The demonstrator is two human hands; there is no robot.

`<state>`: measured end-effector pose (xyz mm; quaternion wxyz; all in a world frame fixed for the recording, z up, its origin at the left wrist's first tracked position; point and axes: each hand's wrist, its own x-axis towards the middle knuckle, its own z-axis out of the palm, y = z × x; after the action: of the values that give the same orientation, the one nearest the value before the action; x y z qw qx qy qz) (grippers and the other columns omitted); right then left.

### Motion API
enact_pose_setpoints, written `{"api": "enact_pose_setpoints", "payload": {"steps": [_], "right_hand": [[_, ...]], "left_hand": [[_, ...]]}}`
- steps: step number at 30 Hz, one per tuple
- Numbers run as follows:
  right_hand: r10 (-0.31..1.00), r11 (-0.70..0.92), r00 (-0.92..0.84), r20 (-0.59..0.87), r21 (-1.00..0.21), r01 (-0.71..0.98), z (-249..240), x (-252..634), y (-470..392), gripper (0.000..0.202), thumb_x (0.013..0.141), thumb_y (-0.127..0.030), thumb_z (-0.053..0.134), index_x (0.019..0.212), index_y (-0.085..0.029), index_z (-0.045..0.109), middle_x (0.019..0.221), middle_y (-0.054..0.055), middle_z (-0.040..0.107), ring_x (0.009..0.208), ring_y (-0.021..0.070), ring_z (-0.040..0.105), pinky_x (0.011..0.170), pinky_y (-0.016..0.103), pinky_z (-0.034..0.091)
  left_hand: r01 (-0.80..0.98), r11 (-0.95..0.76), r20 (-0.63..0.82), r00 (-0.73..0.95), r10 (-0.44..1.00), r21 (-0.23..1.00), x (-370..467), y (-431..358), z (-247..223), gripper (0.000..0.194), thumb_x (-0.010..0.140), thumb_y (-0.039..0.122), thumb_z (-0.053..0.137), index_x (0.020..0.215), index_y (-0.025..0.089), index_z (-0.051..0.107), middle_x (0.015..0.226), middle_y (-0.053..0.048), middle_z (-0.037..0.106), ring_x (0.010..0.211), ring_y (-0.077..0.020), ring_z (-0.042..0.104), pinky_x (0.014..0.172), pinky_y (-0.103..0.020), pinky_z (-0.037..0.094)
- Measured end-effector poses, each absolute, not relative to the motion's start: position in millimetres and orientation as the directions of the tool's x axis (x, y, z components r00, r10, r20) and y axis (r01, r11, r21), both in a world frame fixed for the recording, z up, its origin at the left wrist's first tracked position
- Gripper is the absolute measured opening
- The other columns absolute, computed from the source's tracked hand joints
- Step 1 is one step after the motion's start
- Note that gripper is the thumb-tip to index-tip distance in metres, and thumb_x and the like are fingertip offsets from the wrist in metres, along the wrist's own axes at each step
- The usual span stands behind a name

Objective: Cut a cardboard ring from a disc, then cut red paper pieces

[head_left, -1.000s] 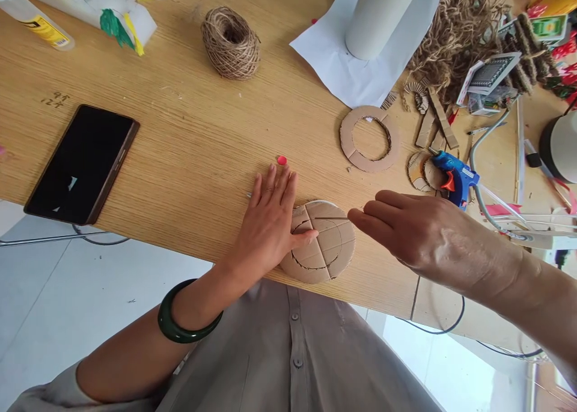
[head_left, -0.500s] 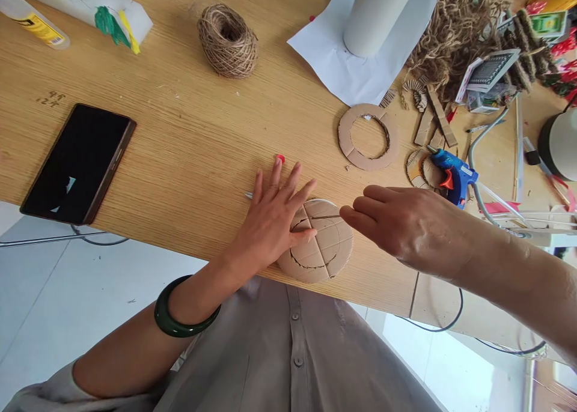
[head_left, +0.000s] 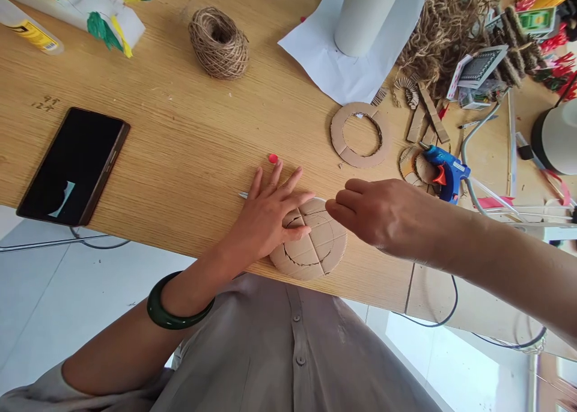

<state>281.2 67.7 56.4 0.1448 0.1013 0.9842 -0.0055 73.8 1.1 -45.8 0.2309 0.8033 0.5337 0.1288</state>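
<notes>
The cardboard disc lay at the near edge of the table, slightly overhanging it, scored with a cross and an inner circle cut. The left hand pressed flat on the disc's left part, fingers spread, thumb across the inner circle. The right hand sat at the disc's upper right edge, fingers bunched together and pointing left; whether they pinched a thin stick or tool could not be told. A thin metal tip poked out left of the left hand.

Judgement: to do this well, keep the left palm's weight on the disc so it doesn't slide off the edge, and keep the thumb clear of the cut line.

Around: cardboard ring beyond the right hand, blue glue gun just right of it with its cord trailing close to the right forearm, a likely snag. Small red dot near the left fingertips. Twine ball, white paper and phone lay well apart.
</notes>
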Motion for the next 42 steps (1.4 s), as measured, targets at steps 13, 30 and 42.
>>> {"api": "enact_pose_setpoints", "payload": {"steps": [13, 30, 42], "right_hand": [[0.203, 0.973, -0.974, -0.102, -0.092, 0.212, 43.2, 316.1, 73.7, 0.032, 0.100, -0.008, 0.030, 0.112, -0.011, 0.059, 0.083, 0.008, 0.062, 0.079, 0.0191, 0.054, 0.058, 0.031, 0.037], [0.206, 0.976, -0.973, -0.107, -0.045, 0.211, 38.7, 306.1, 68.4, 0.030, 0.098, -0.005, 0.032, 0.096, -0.011, 0.061, 0.074, 0.005, 0.057, 0.070, 0.0173, 0.046, 0.052, 0.030, 0.030], [0.182, 0.982, -0.977, -0.111, 0.072, 0.175, 30.9, 294.0, 48.2, 0.023, 0.097, -0.006, 0.039, 0.091, -0.013, 0.060, 0.073, 0.006, 0.055, 0.068, 0.0180, 0.044, 0.054, 0.033, 0.029]], "left_hand": [[0.826, -0.336, -0.032, 0.391, 0.920, 0.452, 73.0, -1.5, -42.6, 0.057, 0.086, 0.045, 0.067, 0.138, 0.026, 0.056, 0.160, -0.008, 0.033, 0.151, -0.0398, 0.013, 0.120, -0.065, 0.012], [0.833, -0.312, -0.067, 0.382, 0.922, 0.456, 73.8, -0.3, -42.4, 0.058, 0.086, 0.046, 0.067, 0.139, 0.028, 0.054, 0.162, -0.007, 0.030, 0.151, -0.0380, 0.012, 0.120, -0.063, 0.010], [0.824, -0.324, -0.047, 0.388, 0.920, 0.465, 72.7, -1.1, -44.6, 0.058, 0.086, 0.049, 0.066, 0.138, 0.027, 0.055, 0.162, -0.008, 0.030, 0.151, -0.0378, 0.012, 0.120, -0.064, 0.010]]}}
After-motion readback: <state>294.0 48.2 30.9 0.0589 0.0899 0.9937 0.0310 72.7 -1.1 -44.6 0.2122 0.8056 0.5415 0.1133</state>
